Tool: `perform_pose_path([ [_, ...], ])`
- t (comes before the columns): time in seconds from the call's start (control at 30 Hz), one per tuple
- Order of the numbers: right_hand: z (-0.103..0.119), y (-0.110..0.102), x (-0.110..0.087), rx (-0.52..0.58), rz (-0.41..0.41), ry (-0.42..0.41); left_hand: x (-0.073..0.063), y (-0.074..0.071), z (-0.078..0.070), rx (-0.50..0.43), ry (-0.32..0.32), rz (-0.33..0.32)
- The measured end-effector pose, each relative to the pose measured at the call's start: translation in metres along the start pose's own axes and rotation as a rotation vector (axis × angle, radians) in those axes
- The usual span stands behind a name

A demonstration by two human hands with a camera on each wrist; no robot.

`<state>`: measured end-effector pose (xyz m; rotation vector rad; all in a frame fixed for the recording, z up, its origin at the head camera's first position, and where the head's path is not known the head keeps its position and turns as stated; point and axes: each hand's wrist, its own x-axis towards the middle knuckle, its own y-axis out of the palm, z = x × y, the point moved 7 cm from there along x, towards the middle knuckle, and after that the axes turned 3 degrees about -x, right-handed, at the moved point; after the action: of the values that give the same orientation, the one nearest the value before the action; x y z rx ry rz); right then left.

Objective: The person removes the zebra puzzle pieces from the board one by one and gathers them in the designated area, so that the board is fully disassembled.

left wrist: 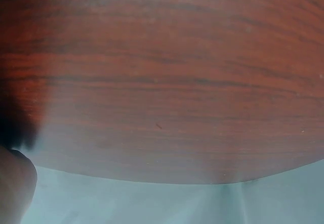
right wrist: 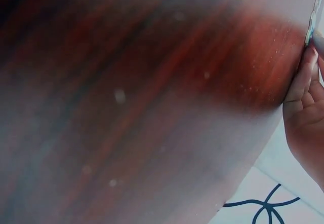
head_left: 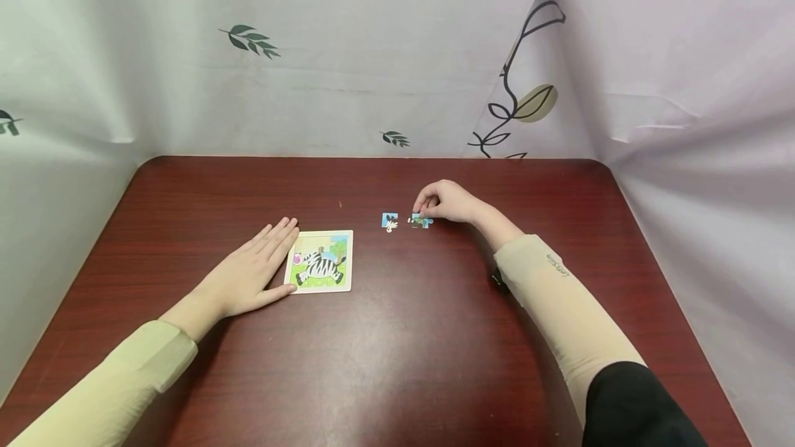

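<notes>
A square zebra jigsaw puzzle in a pale frame lies on the table, left of the middle. My left hand lies against its left side with fingers straight, the thumb at the lower left corner and the fingertips by the upper left one. To the right of the puzzle, my right hand pinches a blue and green puzzle piece between thumb and forefinger. The same hand shows at the right edge of the right wrist view, fingertips at the piece's thin edge. A blue, black and white puzzle piece lies just left of it.
The dark red wooden table has rounded far corners. White cloth with leaf prints hangs behind it and along both sides. A tiny orange speck lies on the tabletop beyond the puzzle.
</notes>
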<state>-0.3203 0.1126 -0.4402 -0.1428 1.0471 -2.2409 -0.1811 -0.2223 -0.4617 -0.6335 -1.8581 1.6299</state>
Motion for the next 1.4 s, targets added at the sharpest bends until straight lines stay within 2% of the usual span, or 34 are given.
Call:
perform_pose_path([
  [0.13,-0.001,-0.001,-0.001,0.004,-0.009,-0.005,0.000,-0.001,-0.001,0.000,0.001,-0.002],
  [0.3,0.001,-0.005,-0.004,0.071,-0.068,-0.004,0.000,-0.001,-0.001,0.002,0.004,-0.005],
  [0.53,0.014,-0.006,-0.005,0.118,-0.121,-0.027,0.000,-0.001,-0.002,0.002,0.003,-0.003],
  [0.97,0.054,0.024,0.008,0.135,-0.053,-0.094,0.000,-0.001,-0.001,0.002,-0.003,-0.003],
  [1.4,0.092,0.059,0.028,0.036,0.041,-0.173,0.000,-0.001,0.000,-0.001,0.007,-0.009],
])
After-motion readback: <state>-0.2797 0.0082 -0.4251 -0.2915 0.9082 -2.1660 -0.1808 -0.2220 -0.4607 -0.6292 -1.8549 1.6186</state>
